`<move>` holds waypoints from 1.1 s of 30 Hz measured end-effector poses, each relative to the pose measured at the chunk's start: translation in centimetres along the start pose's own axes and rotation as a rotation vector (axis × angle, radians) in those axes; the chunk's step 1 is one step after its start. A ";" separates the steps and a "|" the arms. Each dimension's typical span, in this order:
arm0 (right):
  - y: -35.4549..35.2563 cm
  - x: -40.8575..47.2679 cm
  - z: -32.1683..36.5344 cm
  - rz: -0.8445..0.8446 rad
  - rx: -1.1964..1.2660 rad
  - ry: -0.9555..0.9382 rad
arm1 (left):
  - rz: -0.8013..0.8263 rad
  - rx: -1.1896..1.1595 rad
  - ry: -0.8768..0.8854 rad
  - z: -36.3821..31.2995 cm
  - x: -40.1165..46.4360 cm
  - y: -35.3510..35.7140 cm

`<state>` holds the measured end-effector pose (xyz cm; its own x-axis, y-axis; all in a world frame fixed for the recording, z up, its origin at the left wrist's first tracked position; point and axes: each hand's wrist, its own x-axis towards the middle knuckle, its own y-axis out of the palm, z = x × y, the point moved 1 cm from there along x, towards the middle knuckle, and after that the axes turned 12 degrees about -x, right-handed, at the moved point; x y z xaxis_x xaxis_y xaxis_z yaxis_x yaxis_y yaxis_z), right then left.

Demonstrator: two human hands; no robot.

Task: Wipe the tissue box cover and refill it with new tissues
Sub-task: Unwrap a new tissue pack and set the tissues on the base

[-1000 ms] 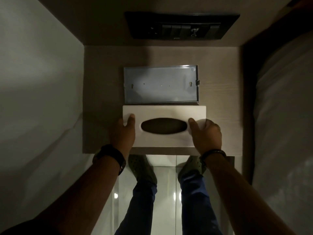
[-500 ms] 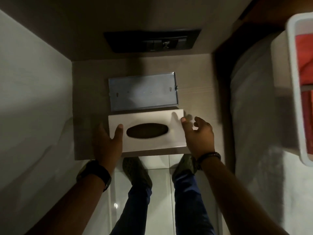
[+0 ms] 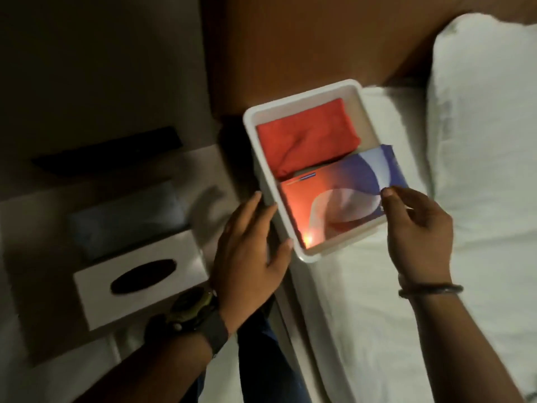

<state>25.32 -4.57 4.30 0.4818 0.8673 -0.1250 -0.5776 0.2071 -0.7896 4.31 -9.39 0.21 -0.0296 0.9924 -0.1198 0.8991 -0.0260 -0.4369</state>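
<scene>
With our left hand [image 3: 250,245] flat against the white tray [image 3: 302,96] and our right hand [image 3: 418,228] barely pinching the tissue pack [image 3: 343,196], we risk tipping the tray off the bed [image 3: 363,301].

Dim light is filling the room. A bed [image 3: 363,301] in white sheets is lying beneath the hands, with a white pillow [image 3: 482,112] resting beyond the right one. A brown headboard [image 3: 305,39] is rising past both, and a pale wooden counter [image 3: 35,301] is sitting left of them.
</scene>
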 end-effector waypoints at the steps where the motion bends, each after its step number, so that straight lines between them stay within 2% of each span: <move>1: -0.1 1.4 -0.8 -0.011 -0.081 -0.013 | 0.046 0.049 0.056 -0.9 1.1 1.1; 4: 0.7 5.2 -2.9 -0.045 -0.250 -0.055 | 0.173 0.217 0.126 -2.3 4.2 4.5; 8: 2.6 8.3 -5.1 0.006 -0.386 0.031 | 0.292 0.436 0.139 -2.1 7.0 7.6; 12: 3.2 9.3 -6.2 0.014 -0.429 0.028 | 0.224 0.441 0.218 -0.9 8.2 8.4; 18: 2.9 10.6 -6.1 0.056 -0.343 0.071 | 0.293 0.592 0.175 -1.4 10.0 9.6; 22: 2.5 11.8 -6.1 0.120 -0.137 0.150 | 0.224 0.546 0.211 -2.0 10.4 10.8; 26: 1.5 10.8 -4.6 0.020 -0.115 -0.044 | 0.168 0.423 0.243 -1.0 10.0 9.8; 29: -0.4 8.7 -2.4 -0.096 0.060 -0.110 | 0.127 0.283 0.259 -1.1 9.5 9.1; 33: -3.1 6.5 0.7 -0.227 0.106 -0.303 | 0.150 0.150 0.227 -2.1 10.1 8.6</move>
<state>29.73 0.74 6.35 0.3981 0.8851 0.2412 -0.5513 0.4410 -0.7083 12.69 0.70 -2.86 0.2125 0.9772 0.0018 0.8110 -0.1753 -0.5582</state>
